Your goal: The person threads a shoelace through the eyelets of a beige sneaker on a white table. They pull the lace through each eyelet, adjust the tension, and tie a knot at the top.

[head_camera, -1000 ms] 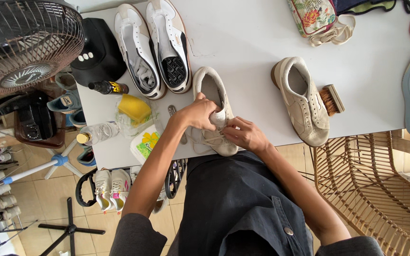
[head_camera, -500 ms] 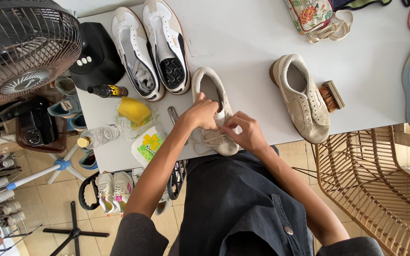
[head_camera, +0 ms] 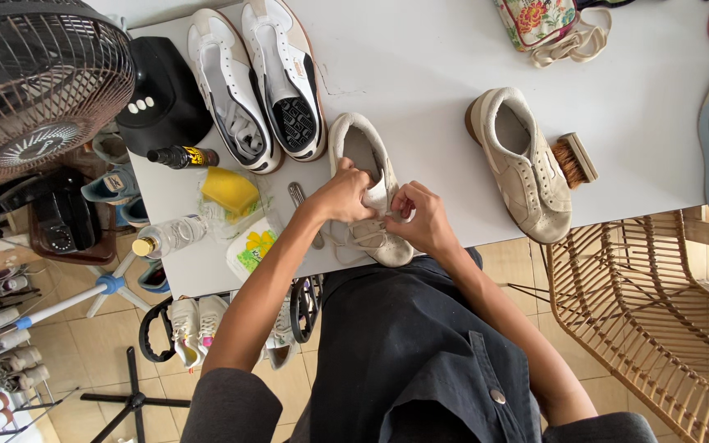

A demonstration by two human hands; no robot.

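A beige sneaker [head_camera: 356, 148] lies on the white table [head_camera: 428, 74] near its front edge, toe towards me. My left hand [head_camera: 345, 195] grips its tongue and upper from the left. My right hand [head_camera: 418, 217] pinches the lace area on the shoe's right side, close against the left hand. Loose laces hang over the toe [head_camera: 379, 248]. The matching beige sneaker [head_camera: 527, 172] lies apart to the right, a wooden brush [head_camera: 576, 160] touching its side.
A white-and-black pair of sneakers [head_camera: 260, 82] lies at the back left. A dark bottle [head_camera: 176, 155], yellow sponge [head_camera: 229, 190], water bottle [head_camera: 167, 235] and wipes pack [head_camera: 252, 250] crowd the left. A fan [head_camera: 34, 82] stands left, a rattan chair [head_camera: 650, 320] right.
My right hand has moved up the shoe from the toe laces to beside the left hand at the tongue. The shoe has barely shifted.
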